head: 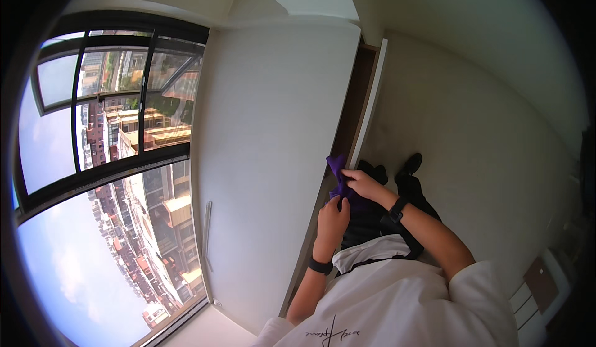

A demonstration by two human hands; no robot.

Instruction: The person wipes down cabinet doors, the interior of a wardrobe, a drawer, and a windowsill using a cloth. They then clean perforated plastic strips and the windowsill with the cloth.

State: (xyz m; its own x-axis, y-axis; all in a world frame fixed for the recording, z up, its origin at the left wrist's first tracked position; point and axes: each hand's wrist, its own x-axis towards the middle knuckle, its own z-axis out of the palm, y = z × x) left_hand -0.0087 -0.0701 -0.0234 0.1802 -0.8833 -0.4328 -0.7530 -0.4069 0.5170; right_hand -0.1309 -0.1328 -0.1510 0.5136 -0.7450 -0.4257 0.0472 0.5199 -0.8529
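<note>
A purple cloth is bunched between my two hands, beside the edge of a white worktop. My left hand pinches its lower part with thumb and fingers. Higher up and to the right, my right hand grips the cloth, index finger extended along it. Part of the cloth hangs behind my hands over my dark trousers. Just beyond the hands, a drawer with a brown interior is pulled out from under the white worktop. The cloth's upper tip overlaps the drawer's near end.
A slim pale bar lies along the worktop's window side. Black-framed windows look out on buildings. My black shoe rests on the pale floor. At lower right stands a white object with a brown panel.
</note>
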